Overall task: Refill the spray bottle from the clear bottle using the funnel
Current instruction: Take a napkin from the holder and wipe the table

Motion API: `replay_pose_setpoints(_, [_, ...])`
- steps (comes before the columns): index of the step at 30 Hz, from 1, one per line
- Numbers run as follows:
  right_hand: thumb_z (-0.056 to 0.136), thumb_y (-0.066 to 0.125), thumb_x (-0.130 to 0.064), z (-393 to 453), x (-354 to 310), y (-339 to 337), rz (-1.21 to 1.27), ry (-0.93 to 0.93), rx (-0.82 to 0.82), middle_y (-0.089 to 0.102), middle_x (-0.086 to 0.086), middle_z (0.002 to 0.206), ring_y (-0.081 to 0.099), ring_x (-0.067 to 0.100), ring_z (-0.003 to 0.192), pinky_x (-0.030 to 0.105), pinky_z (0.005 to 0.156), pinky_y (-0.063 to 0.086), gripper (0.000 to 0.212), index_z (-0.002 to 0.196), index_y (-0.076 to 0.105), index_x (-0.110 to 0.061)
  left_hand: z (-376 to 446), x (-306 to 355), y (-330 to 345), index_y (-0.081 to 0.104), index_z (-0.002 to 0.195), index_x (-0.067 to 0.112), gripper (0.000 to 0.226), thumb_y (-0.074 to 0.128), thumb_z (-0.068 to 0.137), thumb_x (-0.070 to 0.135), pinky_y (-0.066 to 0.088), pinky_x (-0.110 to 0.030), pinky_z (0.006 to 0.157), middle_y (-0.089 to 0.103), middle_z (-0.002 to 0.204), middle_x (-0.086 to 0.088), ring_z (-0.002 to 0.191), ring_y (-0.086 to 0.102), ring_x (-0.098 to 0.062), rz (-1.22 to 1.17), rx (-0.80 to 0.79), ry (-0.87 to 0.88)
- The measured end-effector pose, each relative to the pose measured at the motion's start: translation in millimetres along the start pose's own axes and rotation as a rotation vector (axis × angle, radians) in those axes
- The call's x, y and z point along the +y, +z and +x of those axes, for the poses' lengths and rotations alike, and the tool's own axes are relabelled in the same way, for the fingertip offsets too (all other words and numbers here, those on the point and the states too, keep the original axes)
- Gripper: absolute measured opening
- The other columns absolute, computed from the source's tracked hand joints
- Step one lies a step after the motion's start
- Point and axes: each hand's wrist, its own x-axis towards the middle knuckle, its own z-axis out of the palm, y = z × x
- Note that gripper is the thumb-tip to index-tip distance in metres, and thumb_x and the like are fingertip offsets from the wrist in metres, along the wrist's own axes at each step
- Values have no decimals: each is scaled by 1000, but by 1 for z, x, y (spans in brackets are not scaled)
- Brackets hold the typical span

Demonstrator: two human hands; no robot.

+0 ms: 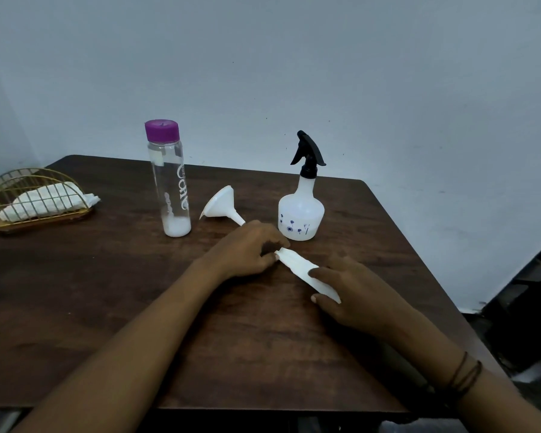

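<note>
A tall clear bottle (170,182) with a purple cap stands upright on the table, a little white liquid at its bottom. To its right a white funnel (221,205) lies on its side, spout toward me. The white spray bottle (301,210) with a black trigger head screwed on stands further right. A folded white tissue (297,267) lies on the wood in front of the spray bottle. My left hand (247,250) pinches its far end, and my right hand (353,292) presses fingers on its near end.
The dark wooden table (107,292) carries a gold wire napkin holder (39,198) with white napkins at the back left. A pale wall rises behind. The table's right edge drops off to dark objects on the floor (525,307).
</note>
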Motion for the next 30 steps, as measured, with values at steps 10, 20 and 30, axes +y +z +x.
replay_pose_setpoints(10, [90, 51, -17, 8, -7, 12, 23, 144, 130, 60, 0, 89, 54, 19, 79, 34, 67, 45, 8, 84, 55, -19, 0, 0, 4, 70, 87, 28, 4, 67, 89, 27, 50, -31, 84, 65, 95, 13, 94, 55, -6, -15, 9, 51])
replay_pose_setpoints(20, [97, 52, -11, 23, -6, 6, 641, 414, 188, 61, -11, 88, 56, 4, 81, 18, 62, 38, 13, 97, 60, -22, 0, 8, -7, 61, 67, 4, 39, 63, 94, 32, 37, -26, 60, 59, 67, -8, 61, 50, -9, -408, 135, -415])
replay_pose_setpoints(30, [93, 60, -26, 23, -6, 26, 8, 107, 219, 61, -1, 114, 55, 23, 98, 38, 82, 50, 31, 124, 64, -29, 1, -7, 1, 63, 99, 29, 49, 69, 72, 69, 50, -30, 69, 63, 89, 11, 84, 59, -7, 40, 43, -348])
